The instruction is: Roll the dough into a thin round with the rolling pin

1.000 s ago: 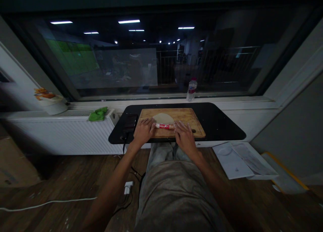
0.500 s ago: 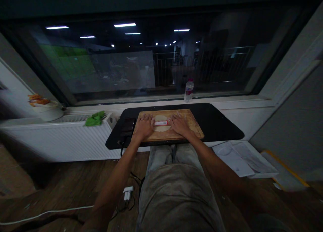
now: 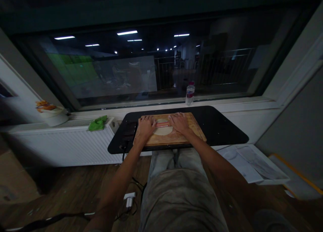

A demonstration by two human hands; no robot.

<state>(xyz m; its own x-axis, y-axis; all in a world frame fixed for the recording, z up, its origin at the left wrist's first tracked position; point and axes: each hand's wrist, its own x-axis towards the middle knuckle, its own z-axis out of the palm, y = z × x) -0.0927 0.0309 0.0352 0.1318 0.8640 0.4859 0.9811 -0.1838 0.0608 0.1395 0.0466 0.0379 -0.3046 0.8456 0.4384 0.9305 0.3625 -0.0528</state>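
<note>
A rolling pin (image 3: 162, 124) lies crosswise on a round, flat sheet of pale dough (image 3: 163, 131). Only its middle shows, with a red-striped label; both ends are hidden under my hands. My left hand (image 3: 146, 126) is closed over the left end, fingers bent forward. Over the right end is my right hand (image 3: 179, 122), its fingers likewise curved across the pin. The dough rests on a wooden cutting board (image 3: 174, 140), which sits on a small black table (image 3: 222, 131).
A dark flat object (image 3: 130, 130) with a cable lies left of the board. A water bottle (image 3: 190, 94) stands on the windowsill. To the left, a green cloth (image 3: 98, 123) and a white container (image 3: 54, 116) rest on the radiator (image 3: 68, 146). A white box (image 3: 274, 181) is low at right.
The rolling pin has turned, so its label now shows red stripes instead of the white panel. It and both hands sit farther back on the dough. The view has shifted slightly.
</note>
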